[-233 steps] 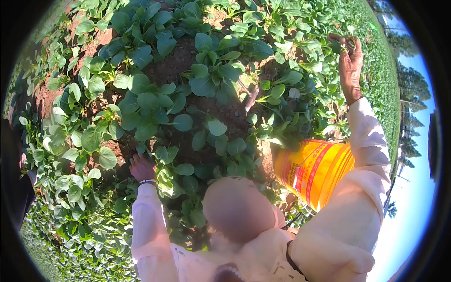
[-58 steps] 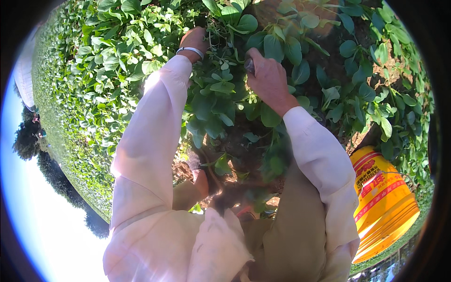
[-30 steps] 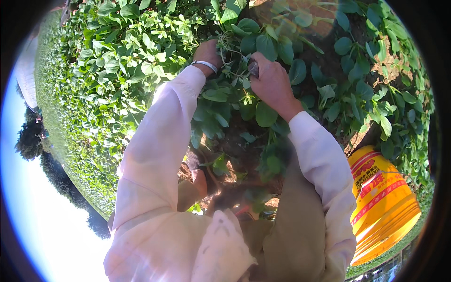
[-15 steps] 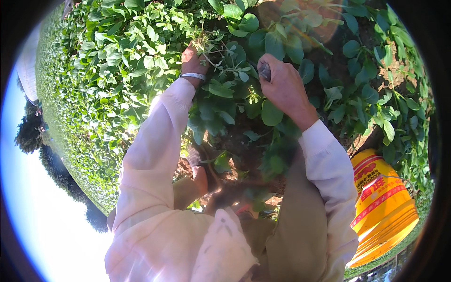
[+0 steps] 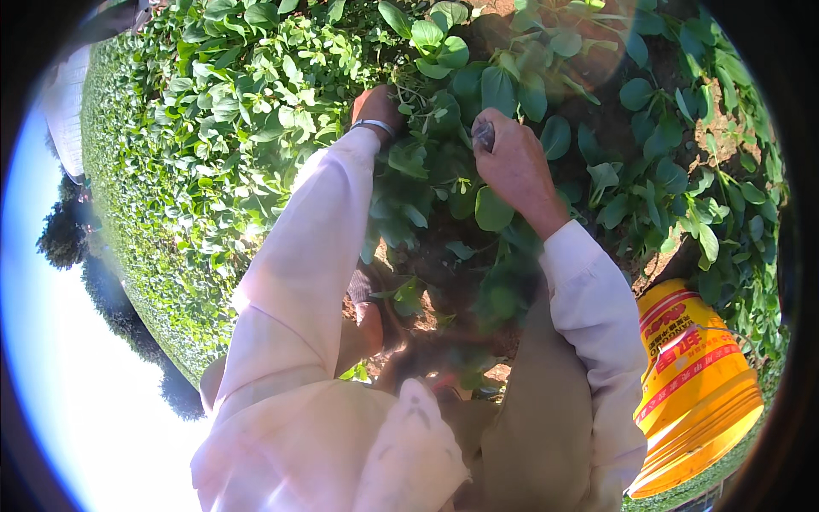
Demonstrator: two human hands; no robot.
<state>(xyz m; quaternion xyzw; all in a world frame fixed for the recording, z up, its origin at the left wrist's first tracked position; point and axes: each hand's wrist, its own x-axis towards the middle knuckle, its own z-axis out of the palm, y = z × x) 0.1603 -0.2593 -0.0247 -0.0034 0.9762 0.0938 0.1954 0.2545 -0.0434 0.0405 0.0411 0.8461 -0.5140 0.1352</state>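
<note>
Far, thin stems (image 5: pixel 411 96) meet the left hand (image 5: pixel 377 108), its grip impossible to tell; the right hand (image 5: pixel 519 164) clenches a rounded handle (image 5: pixel 484 136). Smooth leaves (image 5: pixel 494 210) crowd both; bare soil (image 5: pixel 440 271) opens nearer; ribbed bucket (image 5: pixel 695 392), near right.

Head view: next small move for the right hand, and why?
Probably ease the right hand slightly left: it grips a dark object, while the left hand is among thin stems, with a gap between the hands.
</note>
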